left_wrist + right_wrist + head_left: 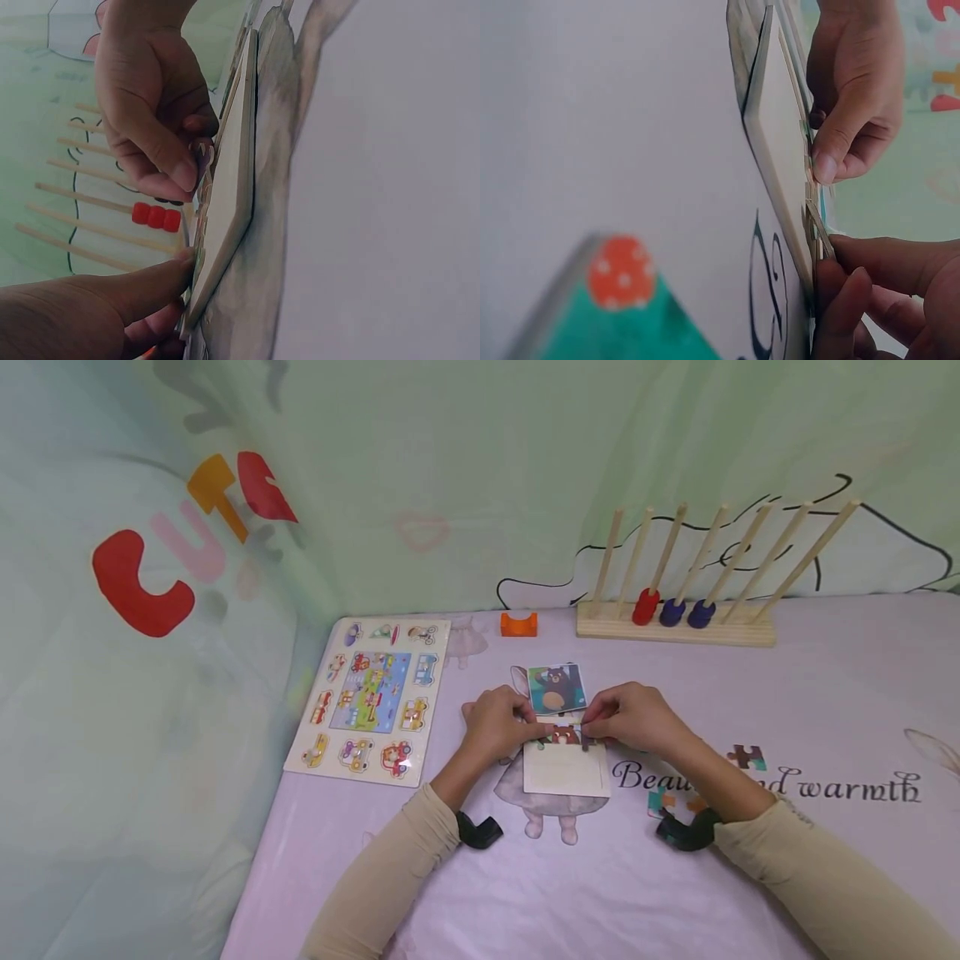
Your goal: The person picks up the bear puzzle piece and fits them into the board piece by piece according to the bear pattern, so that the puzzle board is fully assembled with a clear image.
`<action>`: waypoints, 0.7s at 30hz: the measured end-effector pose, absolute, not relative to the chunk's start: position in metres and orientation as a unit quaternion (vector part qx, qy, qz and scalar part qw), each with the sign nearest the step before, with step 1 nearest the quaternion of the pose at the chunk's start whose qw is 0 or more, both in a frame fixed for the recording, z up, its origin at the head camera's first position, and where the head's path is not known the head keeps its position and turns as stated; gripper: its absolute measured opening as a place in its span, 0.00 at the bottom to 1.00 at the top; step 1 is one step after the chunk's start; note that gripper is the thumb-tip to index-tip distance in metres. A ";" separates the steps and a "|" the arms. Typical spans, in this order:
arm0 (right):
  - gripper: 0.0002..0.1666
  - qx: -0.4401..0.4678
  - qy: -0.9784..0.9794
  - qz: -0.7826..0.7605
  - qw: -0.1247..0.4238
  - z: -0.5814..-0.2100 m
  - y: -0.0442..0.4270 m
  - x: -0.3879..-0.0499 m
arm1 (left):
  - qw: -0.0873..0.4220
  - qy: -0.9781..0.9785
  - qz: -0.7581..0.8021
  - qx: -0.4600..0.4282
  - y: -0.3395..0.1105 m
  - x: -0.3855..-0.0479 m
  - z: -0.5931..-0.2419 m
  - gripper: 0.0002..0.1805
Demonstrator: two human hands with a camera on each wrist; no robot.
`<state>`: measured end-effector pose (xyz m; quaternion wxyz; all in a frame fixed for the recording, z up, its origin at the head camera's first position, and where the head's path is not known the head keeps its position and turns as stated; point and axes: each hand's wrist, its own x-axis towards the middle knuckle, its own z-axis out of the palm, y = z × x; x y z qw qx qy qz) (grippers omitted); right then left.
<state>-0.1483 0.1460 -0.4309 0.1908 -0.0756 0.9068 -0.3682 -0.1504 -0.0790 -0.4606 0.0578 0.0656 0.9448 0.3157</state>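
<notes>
A shallow wooden puzzle board (566, 774) lies in front of the person, its lower part bare pale wood. Puzzle pieces with a brown bear (564, 735) sit along its far part. My left hand (497, 724) holds the board's left side, its thumb resting on top by the pieces. Between thumb and fingers of my right hand (637, 720) is a small puzzle piece (820, 225), tilted over the board's right side. Just beyond the board is a bear picture card (557, 687). The fingers partly hide the pieces.
Loose puzzle pieces (747, 757) lie to the right, some near the right forearm. A knobbed vehicle puzzle (429, 750) is on the left. At the back stand an orange block (519, 625) and a wooden peg rack (675, 631) with red and blue beads.
</notes>
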 end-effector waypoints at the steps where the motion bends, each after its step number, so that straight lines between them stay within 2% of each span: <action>1: 0.09 -0.077 0.908 -0.366 0.189 -0.431 0.146 -0.148 | 0.058 0.945 0.314 0.066 -0.079 -0.150 -0.461 0.19; 8: 0.09 -0.083 0.915 -0.351 0.178 -0.431 0.144 -0.147 | 0.043 0.959 0.272 0.073 -0.076 -0.144 -0.455 0.19; 14: 0.09 -0.081 0.918 -0.346 0.177 -0.429 0.145 -0.148 | 0.020 0.970 0.213 0.118 -0.069 -0.140 -0.444 0.15; 21: 0.09 -0.083 0.919 -0.340 0.179 -0.428 0.145 -0.151 | 0.060 0.958 0.225 0.166 -0.060 -0.143 -0.442 0.12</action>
